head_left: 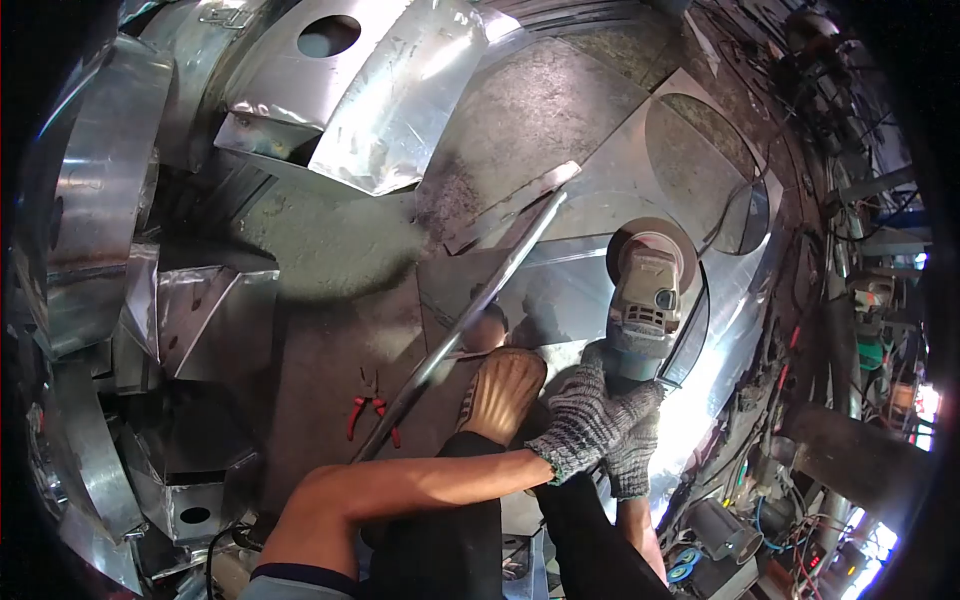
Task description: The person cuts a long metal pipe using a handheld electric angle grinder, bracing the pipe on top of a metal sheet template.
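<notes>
An angle grinder (pixel 645 300) with a round disc (pixel 677 240) at its far end lies over shiny sheet metal (pixel 570 270). My left hand (pixel 588 422), in a grey knitted glove, reaches across from the left and closes around the rear of the grinder. Beneath and beside it is my right hand (pixel 632 462), gloved alike and closed at the grinder's back end. Its fingers are partly hidden by the left glove. The two gloves touch each other.
A long metal tube (pixel 470 310) slants across the floor beside my shoe (pixel 505 390). Red-handled pliers (pixel 365 405) lie left of it. Bent metal housings (pixel 400 95) stand at the upper left, more along the left side. Cables and tools (pixel 765 530) clutter the right.
</notes>
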`<action>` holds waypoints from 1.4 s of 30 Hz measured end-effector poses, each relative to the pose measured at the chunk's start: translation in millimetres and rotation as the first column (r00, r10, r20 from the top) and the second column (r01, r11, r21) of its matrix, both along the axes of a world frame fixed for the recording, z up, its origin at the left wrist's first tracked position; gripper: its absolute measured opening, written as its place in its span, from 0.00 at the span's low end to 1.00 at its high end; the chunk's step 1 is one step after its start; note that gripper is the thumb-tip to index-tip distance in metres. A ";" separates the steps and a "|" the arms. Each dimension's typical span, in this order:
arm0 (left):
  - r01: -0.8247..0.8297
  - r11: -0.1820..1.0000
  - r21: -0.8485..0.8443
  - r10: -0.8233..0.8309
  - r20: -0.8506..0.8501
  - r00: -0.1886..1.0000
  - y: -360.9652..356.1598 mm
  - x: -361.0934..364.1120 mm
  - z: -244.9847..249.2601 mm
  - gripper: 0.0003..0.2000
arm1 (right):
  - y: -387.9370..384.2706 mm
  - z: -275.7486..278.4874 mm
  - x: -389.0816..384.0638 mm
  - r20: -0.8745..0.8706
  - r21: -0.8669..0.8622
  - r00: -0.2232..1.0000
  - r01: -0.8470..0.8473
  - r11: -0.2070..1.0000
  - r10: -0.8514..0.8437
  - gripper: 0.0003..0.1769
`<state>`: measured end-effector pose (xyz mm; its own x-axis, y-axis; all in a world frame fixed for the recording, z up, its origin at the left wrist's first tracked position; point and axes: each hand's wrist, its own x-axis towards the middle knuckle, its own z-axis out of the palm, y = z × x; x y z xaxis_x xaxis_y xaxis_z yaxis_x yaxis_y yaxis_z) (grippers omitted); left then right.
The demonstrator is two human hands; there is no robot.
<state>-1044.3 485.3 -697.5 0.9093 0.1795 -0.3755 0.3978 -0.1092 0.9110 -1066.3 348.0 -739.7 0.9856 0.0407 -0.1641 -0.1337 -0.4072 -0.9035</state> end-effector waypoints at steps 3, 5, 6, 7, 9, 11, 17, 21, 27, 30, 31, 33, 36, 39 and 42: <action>0.010 1.000 -0.009 -0.010 0.004 1.000 5.4 -0.9 -1.1 0.43 | 7.0 20.5 4.7 -0.004 -0.020 1.000 -0.011 1.000 0.011 0.36; -0.003 1.000 0.006 0.003 -0.015 1.000 6.3 -1.9 -0.5 0.43 | 9.7 27.3 7.6 0.007 -0.041 1.000 -0.026 0.999 0.026 0.37; 0.019 1.000 0.024 -0.018 -0.045 0.999 7.8 -4.5 -2.8 0.43 | 9.3 25.7 8.1 0.037 -0.076 0.998 -0.043 0.996 0.046 0.36; 0.024 0.999 0.022 -0.023 -0.045 0.999 6.1 -6.4 -6.4 0.43 | 8.9 24.3 8.6 0.066 -0.112 0.996 -0.059 0.992 0.066 0.35; -0.033 0.999 0.034 0.033 0.018 0.999 2.4 -7.0 -21.7 0.42 | 9.8 22.1 11.9 0.087 -0.128 0.993 -0.074 0.989 0.085 0.35; 0.015 1.000 -0.007 -0.015 0.023 1.000 4.9 0.6 -33.8 0.43 | 7.0 20.9 13.3 0.048 -0.120 0.996 -0.068 0.990 0.074 0.36; -0.048 0.790 -0.612 -0.112 -0.221 0.969 24.8 7.7 -7.2 0.25 | -11.4 40.7 26.8 -0.114 -0.170 0.971 -0.229 0.958 0.211 0.38; 0.027 0.930 -0.367 -0.090 -0.155 0.984 9.2 1.5 -26.7 0.29 | -4.0 40.9 22.1 -0.214 0.038 0.959 -0.181 0.983 0.185 0.44; -0.141 0.967 -0.210 0.062 -0.345 0.937 11.6 15.7 -4.6 0.29 | 9.3 2.2 16.5 -0.194 0.000 0.966 -0.177 0.984 0.174 0.42; -0.230 0.937 -0.264 0.128 -0.353 0.927 9.5 11.0 -9.8 0.29 | 19.0 8.6 21.8 -0.340 0.203 0.934 -0.037 0.979 0.105 0.38; -0.261 0.924 -0.281 0.162 -0.331 0.930 10.0 11.0 -12.1 0.30 | 17.3 5.4 20.9 -0.350 0.191 0.931 -0.033 0.981 0.099 0.36; -0.300 0.905 -0.301 0.206 -0.306 0.929 13.8 16.1 -8.8 0.31 | 17.1 9.1 23.4 -0.312 0.107 0.942 -0.090 0.990 0.120 0.36; -0.170 0.967 -0.188 0.102 -0.328 0.939 17.1 18.5 -2.3 0.31 | 18.9 16.9 25.8 -0.252 -0.008 0.959 -0.139 0.990 0.133 0.36; -0.205 0.967 -0.148 0.158 -0.280 0.947 21.8 9.1 -4.5 0.32 | 17.1 21.2 31.2 -0.438 0.107 0.885 -0.125 0.986 0.159 0.32; -0.139 0.964 -0.227 0.099 -0.182 0.978 43.9 -3.0 -43.9 0.32 | 9.4 21.2 36.8 -0.515 0.275 0.839 -0.033 0.961 0.176 0.28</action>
